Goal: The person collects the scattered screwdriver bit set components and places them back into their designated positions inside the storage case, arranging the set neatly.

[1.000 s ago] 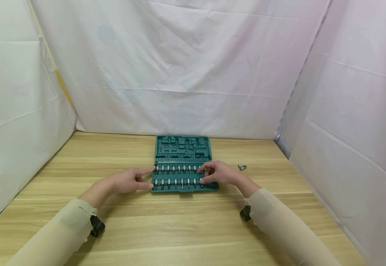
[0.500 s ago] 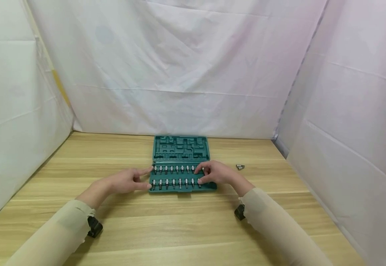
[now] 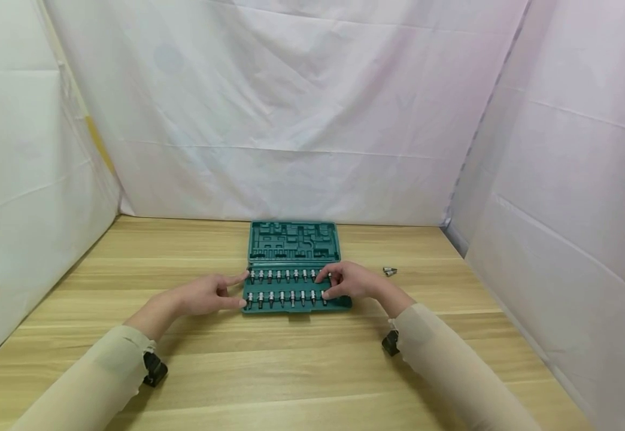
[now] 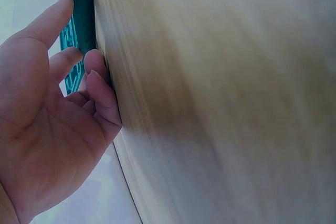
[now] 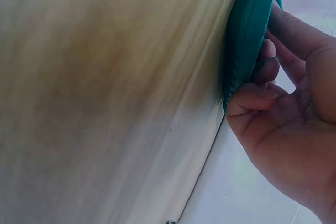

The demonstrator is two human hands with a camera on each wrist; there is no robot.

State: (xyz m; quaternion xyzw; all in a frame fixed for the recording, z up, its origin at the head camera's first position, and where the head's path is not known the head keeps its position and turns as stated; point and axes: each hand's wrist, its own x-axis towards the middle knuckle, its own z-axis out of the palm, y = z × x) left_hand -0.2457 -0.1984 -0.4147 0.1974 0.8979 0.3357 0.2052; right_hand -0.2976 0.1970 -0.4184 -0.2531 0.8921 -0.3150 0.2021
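An open green plastic case point(image 3: 293, 287) lies on the table, with two rows of silver bit sockets point(image 3: 292, 296) in its near half. At the case's left end is my left hand point(image 3: 205, 294), index finger and thumb spread and touching its edge; its other fingers fold loosely in the left wrist view. My right hand point(image 3: 354, 281) is over the right end of the case. Its thumb rests at the last bit socket point(image 3: 324, 299) of the near row, while the index fingertip reaches the far row. The right hand hides part of that far row.
The case's lid point(image 3: 294, 240), with moulded recesses, lies flat behind the rows. Two loose bit sockets point(image 3: 390, 271) lie on the wooden table point(image 3: 269, 371) right of the right hand. White sheets point(image 3: 291, 120) enclose the table at the back and sides.
The whole head view has shifted slightly. Both hands keep nearly the same places on the case, and the two loose bit sockets stay where they lie.
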